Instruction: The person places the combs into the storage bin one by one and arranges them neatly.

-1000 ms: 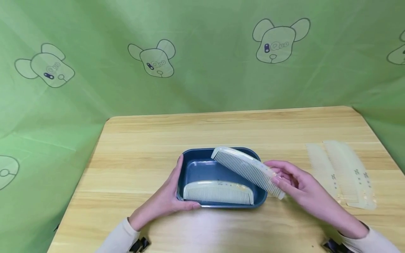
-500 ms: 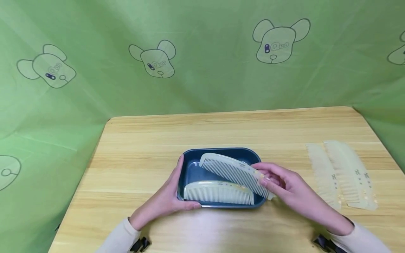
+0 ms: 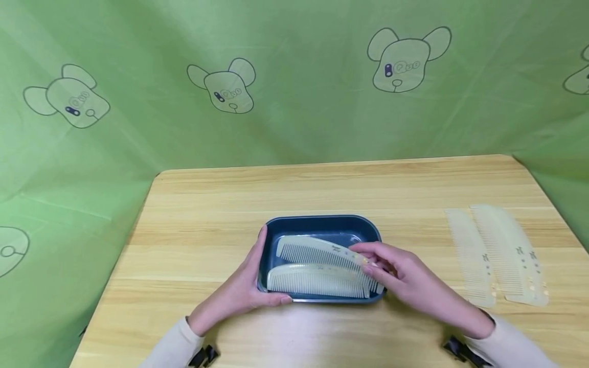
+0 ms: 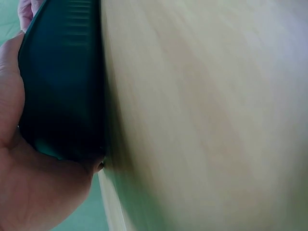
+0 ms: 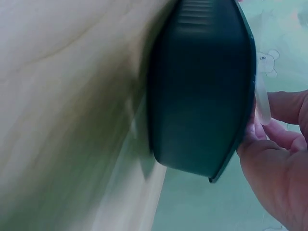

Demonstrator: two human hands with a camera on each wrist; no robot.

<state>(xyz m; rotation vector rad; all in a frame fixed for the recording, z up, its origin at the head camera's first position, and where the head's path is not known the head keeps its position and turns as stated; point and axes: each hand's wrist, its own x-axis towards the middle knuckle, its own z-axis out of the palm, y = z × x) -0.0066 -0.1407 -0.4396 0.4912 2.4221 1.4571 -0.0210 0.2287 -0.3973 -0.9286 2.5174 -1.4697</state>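
In the head view, a deep blue rectangular tray [image 3: 322, 217] sits on the wooden table. My left hand [image 3: 241, 294] grips its left end, thumb along the front rim. One pale, translucent comb [image 3: 317, 282] lies along the tray's front side, teeth toward me. My right hand [image 3: 409, 278] pinches the right end of a second pale comb [image 3: 308, 249], slanted within the tray just behind the first and partly overlapped by it. In the right wrist view, the thumb and fingers hold the comb tip [image 5: 262, 101] at the tray's edge. The left wrist view shows the tray's outer side [image 4: 65, 86].
Further pale combs lie flat on the right of the table: one comb [image 3: 469, 255] by itself and what look like overlapping combs [image 3: 511, 255] beside it. A green curtain [image 3: 303, 117] with mouse-like drawings hangs behind the table [image 3: 207, 204].
My right hand has moved left and slightly down, bringing the held comb from above the tray's right rim into it, now at a flatter slant. My left hand and the tray have stayed put.
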